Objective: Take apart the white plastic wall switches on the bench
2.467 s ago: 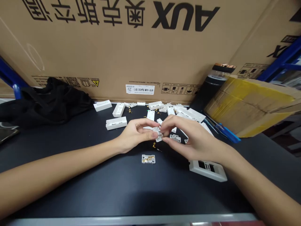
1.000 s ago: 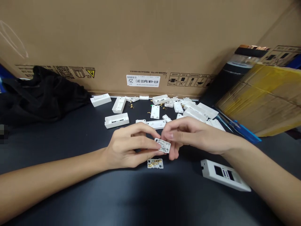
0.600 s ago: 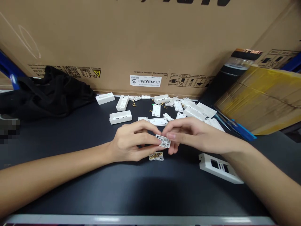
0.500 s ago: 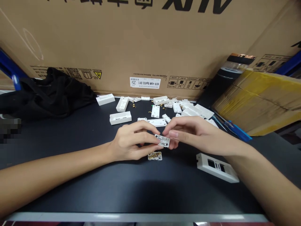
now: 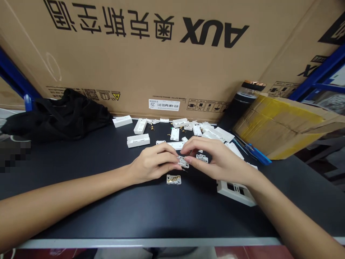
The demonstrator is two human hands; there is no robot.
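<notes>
My left hand (image 5: 157, 160) pinches a small white plastic plate (image 5: 183, 162) with moulded slots, holding it just above the dark tabletop. From the other side, my right hand (image 5: 215, 156) has its thumb and index fingertips at the plate's right edge, closed in on it. A thin dark sliver (image 5: 184, 170) shows just below the plate; what it is I cannot make out. Nearer to me lies a white socket part (image 5: 174, 180) with brass contacts in it. Another white slotted piece (image 5: 202, 158) is partly visible behind my right hand. A white cover frame (image 5: 235, 192) lies under my right forearm.
Along the back lie several white housings (image 5: 138, 140), plates (image 5: 175, 134) and small brass bits (image 5: 152, 127). A large cardboard box (image 5: 121, 64) forms the rear wall. To the right are a black bottle (image 5: 234, 108), a taped carton (image 5: 272, 126) and a blue-handled tool (image 5: 258, 154); black cloth (image 5: 61, 115) is left.
The view has tilted upward. Both hands have lowered the small white plate towards the table, and it now lies flatter. A slotted white piece has come into view behind my right hand.
</notes>
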